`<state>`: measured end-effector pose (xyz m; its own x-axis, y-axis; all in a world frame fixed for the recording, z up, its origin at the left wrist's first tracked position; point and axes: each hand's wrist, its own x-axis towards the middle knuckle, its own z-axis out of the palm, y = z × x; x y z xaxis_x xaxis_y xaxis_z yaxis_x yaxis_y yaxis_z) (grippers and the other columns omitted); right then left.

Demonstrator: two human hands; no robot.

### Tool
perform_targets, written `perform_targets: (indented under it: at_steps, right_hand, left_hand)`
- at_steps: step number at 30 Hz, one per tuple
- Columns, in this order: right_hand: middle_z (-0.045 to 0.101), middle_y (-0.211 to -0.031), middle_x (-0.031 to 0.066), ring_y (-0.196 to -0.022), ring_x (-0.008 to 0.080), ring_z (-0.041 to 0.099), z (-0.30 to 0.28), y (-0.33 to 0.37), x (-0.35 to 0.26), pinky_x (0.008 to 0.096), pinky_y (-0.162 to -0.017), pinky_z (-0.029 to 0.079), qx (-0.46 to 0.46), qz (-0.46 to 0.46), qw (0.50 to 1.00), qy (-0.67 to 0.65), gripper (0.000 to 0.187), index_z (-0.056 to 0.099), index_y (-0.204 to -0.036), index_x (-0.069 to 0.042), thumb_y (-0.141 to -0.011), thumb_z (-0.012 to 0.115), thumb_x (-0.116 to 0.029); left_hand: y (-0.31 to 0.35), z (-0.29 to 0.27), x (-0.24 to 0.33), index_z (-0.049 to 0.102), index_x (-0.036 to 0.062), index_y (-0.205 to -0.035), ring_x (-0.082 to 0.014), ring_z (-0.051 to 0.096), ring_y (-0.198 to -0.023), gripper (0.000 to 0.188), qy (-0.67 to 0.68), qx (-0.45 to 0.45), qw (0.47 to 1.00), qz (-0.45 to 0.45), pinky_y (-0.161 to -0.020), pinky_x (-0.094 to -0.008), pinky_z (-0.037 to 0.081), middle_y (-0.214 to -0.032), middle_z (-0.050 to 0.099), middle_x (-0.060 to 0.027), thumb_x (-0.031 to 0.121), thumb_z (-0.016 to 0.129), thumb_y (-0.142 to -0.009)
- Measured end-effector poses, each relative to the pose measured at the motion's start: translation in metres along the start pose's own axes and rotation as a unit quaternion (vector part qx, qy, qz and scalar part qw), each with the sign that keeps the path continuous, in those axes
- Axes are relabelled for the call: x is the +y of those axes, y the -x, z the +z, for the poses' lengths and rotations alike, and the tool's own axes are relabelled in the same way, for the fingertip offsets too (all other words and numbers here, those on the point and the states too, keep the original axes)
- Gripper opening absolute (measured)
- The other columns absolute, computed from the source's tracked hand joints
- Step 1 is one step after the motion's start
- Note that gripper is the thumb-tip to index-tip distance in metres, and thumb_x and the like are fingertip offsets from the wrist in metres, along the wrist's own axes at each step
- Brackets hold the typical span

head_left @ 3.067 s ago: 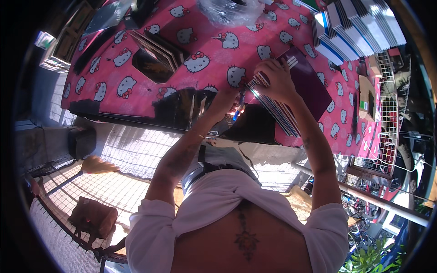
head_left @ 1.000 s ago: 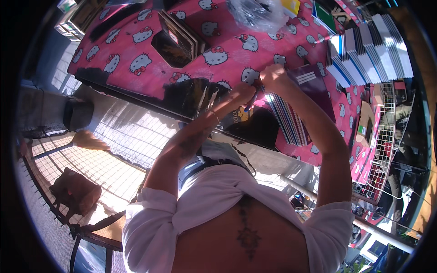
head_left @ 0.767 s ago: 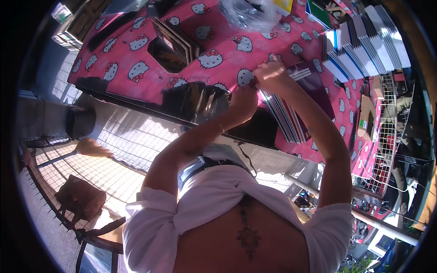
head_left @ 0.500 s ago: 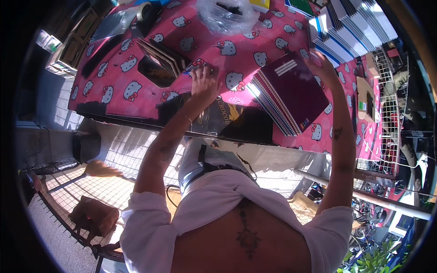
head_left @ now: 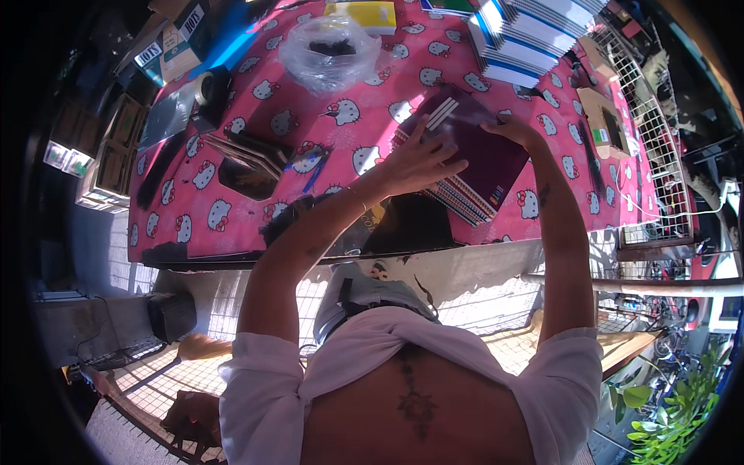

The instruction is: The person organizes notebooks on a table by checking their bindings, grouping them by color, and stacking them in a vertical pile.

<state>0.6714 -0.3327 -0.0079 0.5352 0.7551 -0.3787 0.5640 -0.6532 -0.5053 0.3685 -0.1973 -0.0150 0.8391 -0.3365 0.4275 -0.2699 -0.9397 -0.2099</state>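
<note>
A stack of spiral notebooks (head_left: 492,167) with a dark purple top cover lies on the pink patterned tablecloth, its bound edges facing left. My left hand (head_left: 426,159) rests over the bound side, fingers spread across the top cover. At the stack's far right edge, my right hand (head_left: 514,133) grips with bent fingers; some fingertips are hidden. Left of the stack, a blue pen (head_left: 314,178) lies on the cloth. Beyond it, several thin boards (head_left: 252,155) lean over a dark flat piece.
A crumpled clear plastic bag (head_left: 329,58) sits at the back, near a yellow pad (head_left: 364,15). Tall piles of notebooks (head_left: 527,43) stand back right. A tape dispenser (head_left: 208,93) is at the left, and an open cardboard box (head_left: 603,124) at the right edge.
My left hand has moved right, from the cloth beside the pen onto the notebooks. The fanned bound edges look more even now. My right hand has come in over the stack's edge. The view has shifted.
</note>
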Motion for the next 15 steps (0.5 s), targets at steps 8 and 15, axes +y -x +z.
perform_targets:
  at_steps: [8,15]
  right_hand:
    - [0.059,-0.126,0.0194,-0.118,0.03,0.055,0.005,0.004,-0.011,0.0399,-0.099,0.041,0.026,-0.02,0.999,0.006,0.096,0.057,-0.128,0.001,-0.068,0.072,-0.072]
    - [0.055,-0.136,0.014,-0.123,0.0295,0.052,-0.026,0.041,-0.009,0.0391,-0.103,0.039,-0.102,0.041,0.96,-0.259,0.086,0.05,-0.14,-0.011,-0.083,0.052,-0.075]
  left_hand:
    - [-0.008,0.017,0.007,0.052,0.0158,-0.13,-0.0287,0.05,-0.123,0.05,-0.064,0.099,0.99,0.073,-0.103,-0.0589,0.038,-0.125,0.052,-0.0121,0.028,0.064,-0.082]
    - [-0.052,-0.045,-0.049,0.05,0.006,-0.128,-0.0299,0.056,-0.105,0.069,0.101,0.105,0.986,0.082,-0.091,-0.0445,0.046,-0.116,0.054,-0.0117,0.023,0.077,-0.068]
